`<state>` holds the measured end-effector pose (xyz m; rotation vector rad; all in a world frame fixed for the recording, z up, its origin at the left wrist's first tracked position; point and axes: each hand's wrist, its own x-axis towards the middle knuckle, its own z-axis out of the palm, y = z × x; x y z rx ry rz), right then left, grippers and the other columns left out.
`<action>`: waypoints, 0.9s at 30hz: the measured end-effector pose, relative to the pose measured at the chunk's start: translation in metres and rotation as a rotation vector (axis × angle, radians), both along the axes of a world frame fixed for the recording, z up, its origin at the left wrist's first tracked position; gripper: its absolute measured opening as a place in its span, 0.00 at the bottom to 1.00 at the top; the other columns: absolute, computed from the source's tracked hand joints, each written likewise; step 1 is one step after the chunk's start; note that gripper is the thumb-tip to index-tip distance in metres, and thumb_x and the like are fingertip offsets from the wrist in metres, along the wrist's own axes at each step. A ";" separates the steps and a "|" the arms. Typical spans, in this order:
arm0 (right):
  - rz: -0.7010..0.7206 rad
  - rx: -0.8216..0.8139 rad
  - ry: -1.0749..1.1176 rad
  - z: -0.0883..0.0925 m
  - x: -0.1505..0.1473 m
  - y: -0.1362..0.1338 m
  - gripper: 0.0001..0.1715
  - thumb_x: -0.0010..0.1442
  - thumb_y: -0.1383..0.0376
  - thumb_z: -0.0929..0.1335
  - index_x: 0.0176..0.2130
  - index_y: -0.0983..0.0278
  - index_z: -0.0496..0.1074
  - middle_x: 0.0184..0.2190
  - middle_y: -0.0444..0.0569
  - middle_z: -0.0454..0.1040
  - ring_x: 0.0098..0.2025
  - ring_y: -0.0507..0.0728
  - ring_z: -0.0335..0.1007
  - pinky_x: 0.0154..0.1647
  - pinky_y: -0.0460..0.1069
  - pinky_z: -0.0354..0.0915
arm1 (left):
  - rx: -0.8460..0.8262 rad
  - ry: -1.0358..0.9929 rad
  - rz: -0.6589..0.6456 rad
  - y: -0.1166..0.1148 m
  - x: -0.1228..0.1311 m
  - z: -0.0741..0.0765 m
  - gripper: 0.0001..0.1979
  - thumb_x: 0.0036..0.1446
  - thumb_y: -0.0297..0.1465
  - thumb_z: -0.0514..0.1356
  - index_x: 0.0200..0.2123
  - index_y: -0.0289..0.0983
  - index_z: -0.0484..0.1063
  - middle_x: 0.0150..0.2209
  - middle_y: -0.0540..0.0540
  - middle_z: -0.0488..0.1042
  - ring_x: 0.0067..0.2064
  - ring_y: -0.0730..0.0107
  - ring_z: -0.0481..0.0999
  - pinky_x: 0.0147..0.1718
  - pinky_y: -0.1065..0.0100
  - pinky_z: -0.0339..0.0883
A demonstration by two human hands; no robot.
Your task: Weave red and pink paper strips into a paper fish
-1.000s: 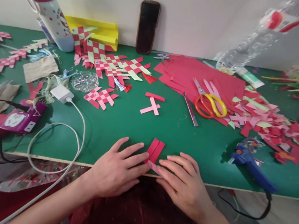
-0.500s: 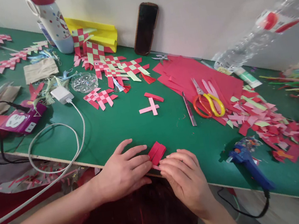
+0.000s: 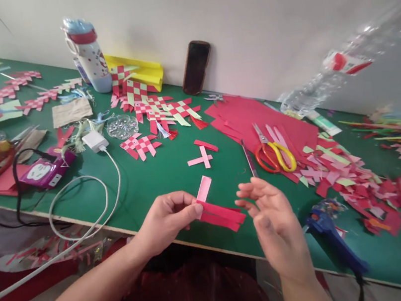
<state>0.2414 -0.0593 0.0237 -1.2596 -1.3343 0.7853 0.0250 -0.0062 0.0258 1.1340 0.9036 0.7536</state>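
Note:
Pinched between the thumb and fingers of my left hand (image 3: 171, 220) are red paper strips (image 3: 221, 214), lying side by side and pointing right. A pale pink paper strip (image 3: 203, 188) crosses them at the held end and sticks up away from me. My right hand (image 3: 274, 220) hovers just right of the strips' free ends, fingers apart and curled a little, holding nothing. Beyond the hands, on the green table (image 3: 168, 185), lie two crossed pink strips (image 3: 202, 160) and a red strip (image 3: 206, 145).
Scissors (image 3: 274, 152) and a craft knife (image 3: 249, 158) lie near red paper sheets (image 3: 263, 116). Paper scraps (image 3: 355, 177) and a blue glue gun (image 3: 331, 231) are right. Woven paper fish (image 3: 141, 145), a phone (image 3: 196, 67), a bottle (image 3: 90, 56) and a white cable (image 3: 105, 185) are farther back and left.
My left hand has turned and now pinches the strips, lifted and pointing right, with the pink strip sticking up. My right hand has let go and moved right, opening.

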 end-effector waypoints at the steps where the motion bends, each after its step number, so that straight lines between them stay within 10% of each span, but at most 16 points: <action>1: 0.041 -0.024 0.081 -0.002 0.000 0.000 0.36 0.62 0.45 0.65 0.62 0.58 0.61 0.54 0.58 0.68 0.53 0.62 0.69 0.50 0.59 0.72 | -0.080 -0.083 0.007 0.001 0.002 0.002 0.16 0.55 0.42 0.66 0.28 0.35 0.73 0.26 0.49 0.75 0.25 0.77 0.70 0.22 0.77 0.61; 8: 0.216 -0.200 0.300 -0.013 -0.020 -0.002 0.43 0.55 0.38 0.67 0.60 0.58 0.61 0.51 0.60 0.73 0.47 0.65 0.75 0.45 0.61 0.73 | -0.279 -0.282 0.069 0.001 0.015 0.004 0.18 0.52 0.43 0.69 0.28 0.35 0.70 0.20 0.50 0.74 0.19 0.78 0.72 0.15 0.81 0.58; 15: -0.021 -0.292 0.563 -0.011 -0.060 0.006 0.15 0.60 0.53 0.71 0.41 0.59 0.69 0.31 0.45 0.76 0.30 0.56 0.73 0.30 0.53 0.72 | -0.202 -0.297 0.101 -0.004 0.025 0.005 0.18 0.52 0.42 0.69 0.28 0.34 0.70 0.23 0.47 0.77 0.26 0.71 0.78 0.19 0.77 0.68; 27: -0.143 -0.296 0.390 -0.016 -0.060 0.010 0.15 0.57 0.53 0.72 0.35 0.62 0.72 0.25 0.43 0.71 0.25 0.51 0.65 0.26 0.47 0.63 | -0.147 -0.238 0.119 0.007 0.021 0.005 0.19 0.53 0.46 0.67 0.29 0.35 0.70 0.24 0.53 0.70 0.25 0.77 0.71 0.22 0.76 0.71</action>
